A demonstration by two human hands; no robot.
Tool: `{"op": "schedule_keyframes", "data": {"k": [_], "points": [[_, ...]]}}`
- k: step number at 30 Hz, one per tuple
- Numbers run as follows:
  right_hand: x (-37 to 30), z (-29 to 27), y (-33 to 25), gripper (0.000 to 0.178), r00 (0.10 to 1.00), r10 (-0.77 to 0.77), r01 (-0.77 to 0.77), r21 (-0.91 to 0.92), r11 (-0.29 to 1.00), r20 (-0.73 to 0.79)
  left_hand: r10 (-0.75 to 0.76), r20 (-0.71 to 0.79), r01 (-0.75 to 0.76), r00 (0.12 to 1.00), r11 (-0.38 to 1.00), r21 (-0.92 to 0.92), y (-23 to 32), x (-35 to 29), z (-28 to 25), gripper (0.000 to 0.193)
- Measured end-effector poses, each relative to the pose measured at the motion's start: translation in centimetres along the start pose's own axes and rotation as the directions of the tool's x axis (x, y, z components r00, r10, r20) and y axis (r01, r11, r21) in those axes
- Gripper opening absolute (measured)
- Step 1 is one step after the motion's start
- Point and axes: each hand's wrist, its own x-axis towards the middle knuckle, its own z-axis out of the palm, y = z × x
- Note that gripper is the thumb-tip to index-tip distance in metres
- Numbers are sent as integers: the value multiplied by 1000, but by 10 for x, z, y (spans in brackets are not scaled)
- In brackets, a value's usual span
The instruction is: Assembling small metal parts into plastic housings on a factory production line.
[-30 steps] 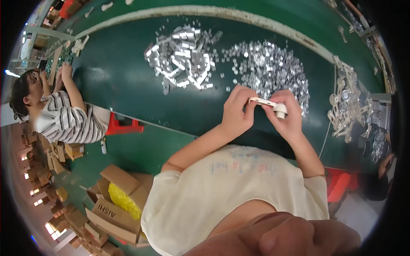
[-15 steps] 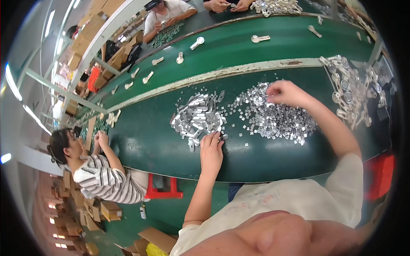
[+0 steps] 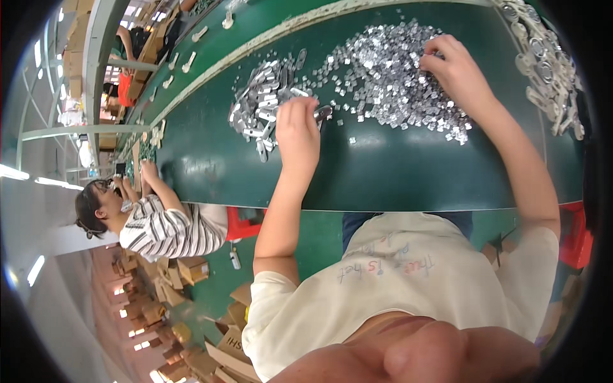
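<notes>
Over the near right edge of a pile of oblong silver metal plates (image 3: 263, 96), my left hand (image 3: 297, 137) has its fingers drawn together. A dark, shiny oblong plate (image 3: 324, 113) sticks out at its fingertips and seems held there. My right hand (image 3: 454, 71) is at the right side of a wide heap of small square metal pieces (image 3: 389, 70). Its thumb and forefinger are pinched low over the heap; whatever lies between them is too small to make out. Loose squares are scattered between the two piles.
The piles lie on a dark green worktable (image 3: 396, 175). Pale key-shaped parts (image 3: 546, 70) are heaped at the right. Beyond a worn pale rail (image 3: 255, 48), similar parts lie on a green belt. A person in a striped top (image 3: 175, 226) sits at the left, near a red stool (image 3: 242, 223).
The view has tilted down, so the table sits higher in the picture. My left hand has risen slightly from the plates, with one plate at its fingertips. My right hand has shifted rightward across the heap.
</notes>
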Motion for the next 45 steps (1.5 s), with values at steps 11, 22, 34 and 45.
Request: {"op": "schedule_keyframes", "data": {"k": [11, 22, 34, 45], "points": [[2, -20, -36, 18, 758, 388, -631, 740, 233, 524, -223, 581, 615, 783, 135, -777, 42, 35, 22, 18], [4, -22, -65, 29, 641, 402, -687, 722, -79, 654, -96, 670, 668, 737, -49, -742, 51, 0, 33, 23], [2, -26, -77, 27, 984, 32, -106, 435, 894, 176, -75, 585, 584, 807, -45, -811, 62, -7, 27, 27], [1, -12, -72, 28, 864, -500, 502, 24, 864, -66, -40, 529, 526, 847, -70, -848, 59, -10, 22, 26]]}}
